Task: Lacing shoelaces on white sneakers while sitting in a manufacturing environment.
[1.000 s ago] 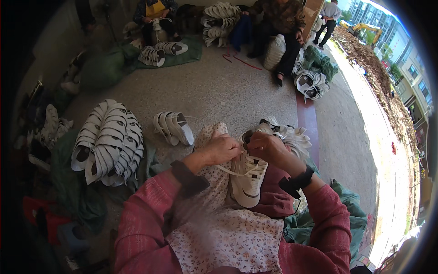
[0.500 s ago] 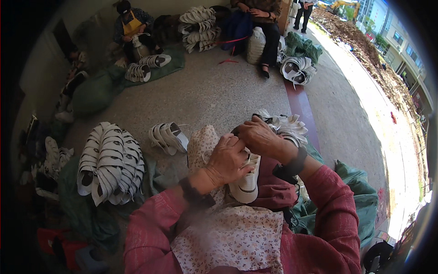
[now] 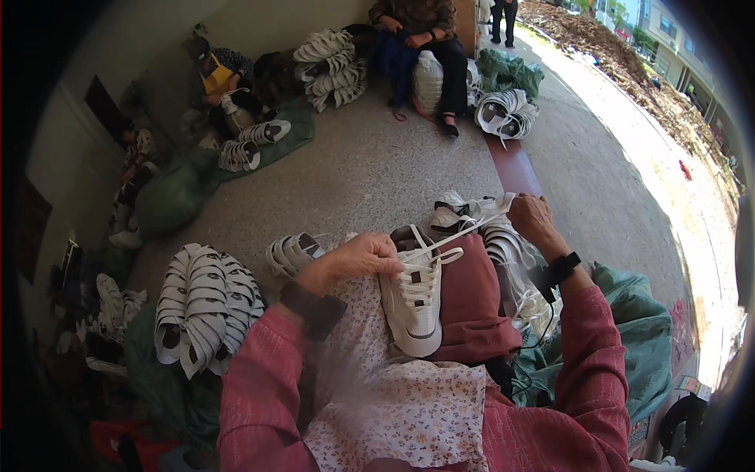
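Note:
A white sneaker (image 3: 417, 322) rests on my lap with its toe toward me, laced through most of its eyelets. At its left side, my left hand (image 3: 366, 258) is closed, thumb and fingers pinched against the upper near the top eyelets. Away to the right, my right hand (image 3: 535, 219) is closed on the end of the white shoelace (image 3: 464, 234), which runs taut from the shoe's upper. A loop of lace hangs beside the collar. Under the shoe lie my floral apron (image 3: 417, 401) and a dark red trouser leg (image 3: 472, 291).
A stack of white shoe uppers (image 3: 208, 303) stands left; a small bunch (image 3: 292, 253) lies nearer my knee. More uppers with loose laces (image 3: 503, 244) sit by my right knee over green sacking (image 3: 621, 338). Seated co-workers (image 3: 425, 47) and further stacks (image 3: 330, 69) are across the floor.
My hands, together over the shoe before, are now apart. The right moved right, drawing out the shoelace; the left shifted left and up along the shoe. The view has tilted slightly.

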Action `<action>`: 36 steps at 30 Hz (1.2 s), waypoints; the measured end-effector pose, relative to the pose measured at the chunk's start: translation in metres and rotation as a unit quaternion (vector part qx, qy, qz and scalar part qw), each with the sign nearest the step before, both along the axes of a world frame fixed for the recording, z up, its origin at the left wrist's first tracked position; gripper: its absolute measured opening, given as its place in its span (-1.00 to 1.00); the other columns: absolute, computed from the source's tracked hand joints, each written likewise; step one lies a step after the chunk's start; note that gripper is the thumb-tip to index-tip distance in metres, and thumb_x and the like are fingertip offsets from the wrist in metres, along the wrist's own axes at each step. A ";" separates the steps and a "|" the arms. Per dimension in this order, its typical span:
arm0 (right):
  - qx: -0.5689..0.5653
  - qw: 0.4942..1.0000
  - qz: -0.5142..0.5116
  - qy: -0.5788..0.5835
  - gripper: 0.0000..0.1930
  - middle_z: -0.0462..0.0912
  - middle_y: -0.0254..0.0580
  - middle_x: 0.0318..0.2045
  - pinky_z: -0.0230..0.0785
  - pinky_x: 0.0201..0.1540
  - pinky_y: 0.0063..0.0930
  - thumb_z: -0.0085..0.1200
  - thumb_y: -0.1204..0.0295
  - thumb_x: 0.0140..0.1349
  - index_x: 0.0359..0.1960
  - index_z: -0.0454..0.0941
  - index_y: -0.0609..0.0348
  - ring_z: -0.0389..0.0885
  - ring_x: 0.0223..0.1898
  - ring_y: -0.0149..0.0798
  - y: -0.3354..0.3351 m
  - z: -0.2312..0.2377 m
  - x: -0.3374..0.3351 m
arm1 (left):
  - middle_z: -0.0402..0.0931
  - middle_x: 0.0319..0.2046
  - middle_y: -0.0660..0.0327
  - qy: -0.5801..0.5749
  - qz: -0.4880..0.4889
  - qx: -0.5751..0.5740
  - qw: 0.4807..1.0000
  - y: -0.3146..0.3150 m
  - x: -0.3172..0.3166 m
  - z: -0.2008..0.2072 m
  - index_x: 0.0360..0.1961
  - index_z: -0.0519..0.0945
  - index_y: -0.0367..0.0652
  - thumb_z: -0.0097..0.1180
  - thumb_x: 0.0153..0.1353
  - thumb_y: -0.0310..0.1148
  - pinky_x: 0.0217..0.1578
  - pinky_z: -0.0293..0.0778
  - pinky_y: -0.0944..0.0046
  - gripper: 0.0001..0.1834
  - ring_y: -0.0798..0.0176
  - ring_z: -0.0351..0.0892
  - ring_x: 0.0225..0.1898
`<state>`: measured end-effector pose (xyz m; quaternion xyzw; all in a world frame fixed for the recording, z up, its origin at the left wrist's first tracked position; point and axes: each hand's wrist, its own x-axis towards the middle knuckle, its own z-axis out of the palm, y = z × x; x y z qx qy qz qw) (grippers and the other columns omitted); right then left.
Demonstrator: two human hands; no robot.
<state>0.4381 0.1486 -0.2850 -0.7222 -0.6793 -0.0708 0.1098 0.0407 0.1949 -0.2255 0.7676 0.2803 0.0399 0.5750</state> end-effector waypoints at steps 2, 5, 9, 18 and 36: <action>-0.042 0.996 -0.056 0.063 -0.84 0.63 -0.04 -0.26 0.33 -0.06 -0.07 0.20 0.37 0.05 -0.39 0.65 0.18 0.63 -0.12 0.03 -0.012 -0.010 0.003 | 0.45 -0.27 0.34 0.002 0.013 -0.018 1.000 -0.001 0.002 0.000 -0.41 0.74 -0.14 0.26 0.25 -0.21 -0.14 0.39 0.39 -0.77 0.43 0.42 -0.21; -0.064 0.982 0.011 0.177 -0.78 0.60 0.00 -0.16 0.37 -0.04 -0.07 0.19 0.40 0.04 -0.28 0.64 0.21 0.61 -0.10 0.10 -0.030 -0.018 -0.005 | 0.49 -0.27 0.32 -0.005 0.016 -0.006 1.000 -0.002 0.004 -0.001 -0.40 0.74 -0.15 0.22 0.28 -0.21 -0.10 0.40 0.37 -0.75 0.42 0.44 -0.18; -0.122 0.891 0.215 0.380 -0.56 0.54 -0.15 -0.11 0.43 -0.14 -0.38 0.28 0.33 0.08 0.02 0.57 0.16 0.60 -0.15 -0.24 -0.039 0.008 -0.044 | 0.57 -0.26 0.29 -0.045 -0.024 0.051 0.997 -0.006 -0.005 -0.002 -0.37 0.73 -0.18 0.18 0.31 -0.24 -0.11 0.42 0.37 -0.75 0.42 0.49 -0.16; -0.193 0.768 0.389 0.470 -0.71 0.56 -0.22 -0.14 0.41 -0.18 -0.47 0.28 0.25 0.21 -0.17 0.65 0.22 0.54 -0.22 -0.38 -0.036 0.037 -0.098 | 0.63 -0.28 0.29 0.113 0.064 0.001 0.992 -0.035 -0.015 0.020 -0.33 0.73 -0.19 0.21 0.28 -0.26 -0.11 0.40 0.36 -0.78 0.41 0.51 -0.19; -0.109 0.855 0.280 0.423 -0.81 0.67 -0.24 -0.29 0.41 -0.21 -0.46 0.15 0.38 0.29 -0.14 0.65 0.19 0.57 -0.33 -0.34 -0.052 0.032 -0.099 | 0.58 -0.28 0.31 -0.044 0.124 0.155 0.979 -0.022 -0.028 0.005 -0.16 0.71 -0.09 0.29 0.21 -0.27 -0.12 0.37 0.32 -0.79 0.40 0.43 -0.15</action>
